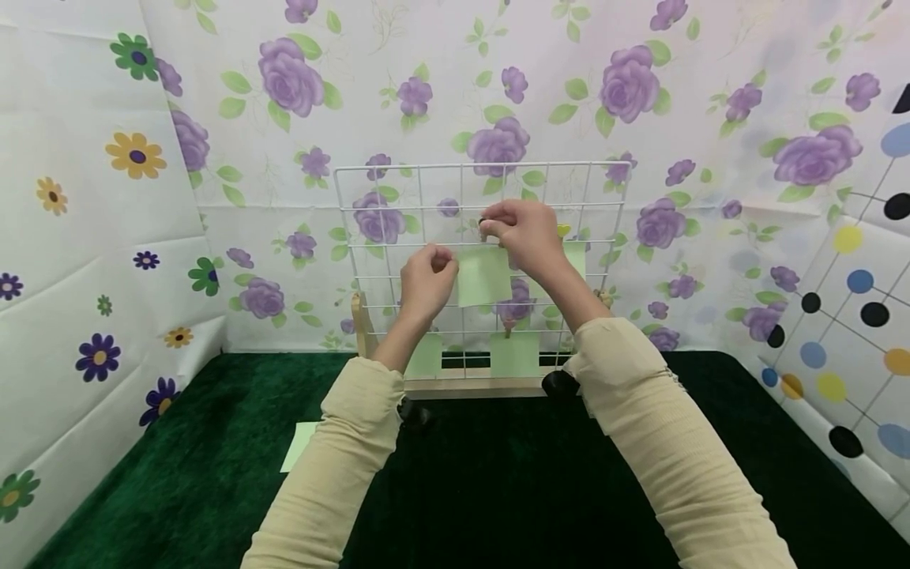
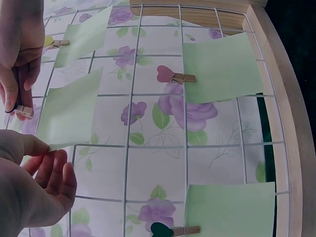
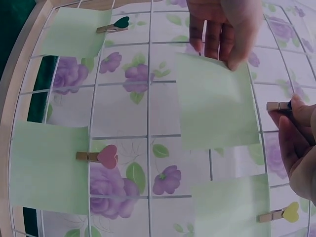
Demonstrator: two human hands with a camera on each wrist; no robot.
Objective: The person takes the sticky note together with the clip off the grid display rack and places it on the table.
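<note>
One green paper note (image 1: 485, 276) is pinched before the wire grid (image 1: 462, 207) by the left hand (image 1: 428, 280) in the head view. In the left-wrist view, a wooden clothespin (image 2: 23, 111) is gripped near the grid by the right hand (image 2: 22, 54). In the right-wrist view, three more notes (image 3: 48, 168) are clipped to the grid.

Loose green note (image 1: 298, 444), front-left of wire grid (image 1: 465, 332): partly behind left sleeve (image 1: 337, 458). Grid's upper-right note (image 1: 574, 257): partly behind right forearm (image 1: 574, 294). Clothespin (image 3: 273, 106) at grid: head mostly covered by right hand (image 1: 524, 231), shape unreadable. Black item (image 1: 562, 384) at grid's base, right: too dark to identify.
</note>
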